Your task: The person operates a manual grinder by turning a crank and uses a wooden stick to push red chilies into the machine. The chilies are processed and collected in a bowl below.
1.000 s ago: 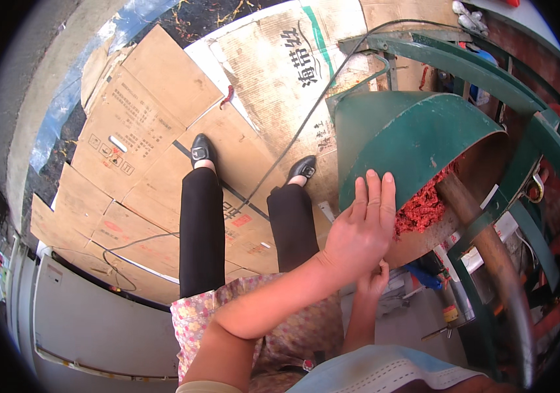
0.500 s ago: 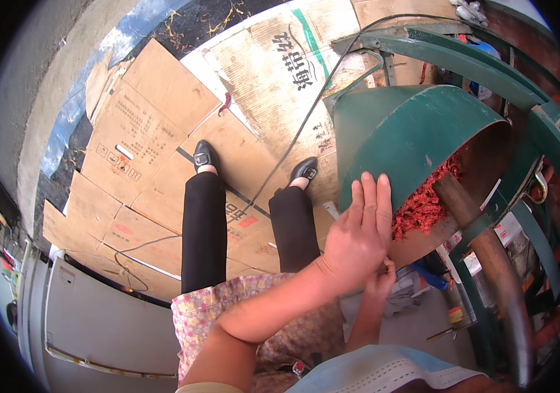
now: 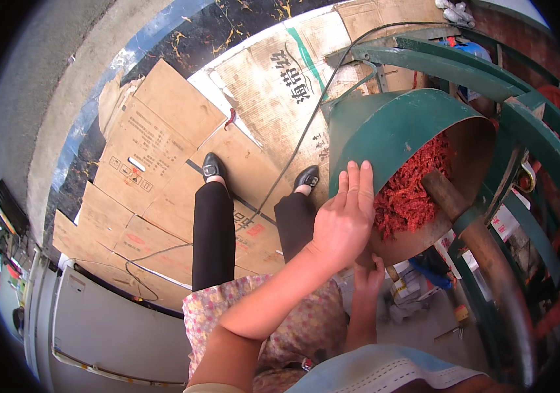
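Looking steeply down from head height through a wide fisheye, very near the pale-blue, white-edged face mask (image 3: 365, 362), farther from flat brown cardboard sheets (image 3: 162, 128) underfoot.

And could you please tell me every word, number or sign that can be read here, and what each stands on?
Pale carton sheet with green stripe: large black characters, clear but not copied here; smaller ones below, unreadable.
Brown cardboard sheet: a row of black handling symbols; its small print is too fine to read.
Cardboard between the trouser legs: black and red characters, blurred.
White package at right: red print, too small.
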Motion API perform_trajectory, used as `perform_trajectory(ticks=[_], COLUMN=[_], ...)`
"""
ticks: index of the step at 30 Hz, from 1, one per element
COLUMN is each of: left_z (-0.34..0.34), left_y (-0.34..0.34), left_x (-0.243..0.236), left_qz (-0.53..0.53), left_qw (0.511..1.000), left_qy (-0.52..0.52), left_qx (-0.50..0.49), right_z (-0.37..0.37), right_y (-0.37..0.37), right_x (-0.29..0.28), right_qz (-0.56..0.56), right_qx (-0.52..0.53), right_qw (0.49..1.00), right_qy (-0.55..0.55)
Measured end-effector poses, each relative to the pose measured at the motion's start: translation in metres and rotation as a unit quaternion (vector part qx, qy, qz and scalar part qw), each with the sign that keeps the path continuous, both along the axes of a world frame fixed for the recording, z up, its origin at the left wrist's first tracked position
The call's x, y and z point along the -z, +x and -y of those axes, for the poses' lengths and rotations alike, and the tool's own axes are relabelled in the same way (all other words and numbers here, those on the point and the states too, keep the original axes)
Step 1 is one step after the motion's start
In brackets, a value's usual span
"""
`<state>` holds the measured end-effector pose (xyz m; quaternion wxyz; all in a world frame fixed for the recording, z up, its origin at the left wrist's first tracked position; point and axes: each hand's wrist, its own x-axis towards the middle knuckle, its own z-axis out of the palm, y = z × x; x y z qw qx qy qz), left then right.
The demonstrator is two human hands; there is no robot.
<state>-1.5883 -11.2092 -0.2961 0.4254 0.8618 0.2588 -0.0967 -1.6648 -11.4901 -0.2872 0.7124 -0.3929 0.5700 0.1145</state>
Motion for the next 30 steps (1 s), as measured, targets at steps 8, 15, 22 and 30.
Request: perform_trajectory(ticks=[8, 15, 22, 30], left_z=[-0.007, -0.028, -0.084, -0.154], left_y=[0.003, -0.006, -0.147, -0.269], left_x=[0.001, -0.048, -0.071, -0.096], left_qz=[0.019, 0.029, -0.144, -0.232], left_qw=[0.996, 0.987, 0.971, 0.941], left_qy=[-0.078, -0.156, -0.125, -0.06], left_qx=[0.033, -0.005, 0.144, 0.239], right_z=[0.009, -0.014, -0.005, 0.11], right_y=[-0.011, 0.005, -0.006, -0.023], right_x=[0.016, -0.018, -0.139, -0.237], right_qz=[0.052, -0.082, -0.184, -0.131], right_qx=[-0.003, -0.125, -0.425, -0.588], right_qw=[0.995, 0.988, 0.872, 0.688], right_qy=[0.088, 0.035, -0.159, -0.405])
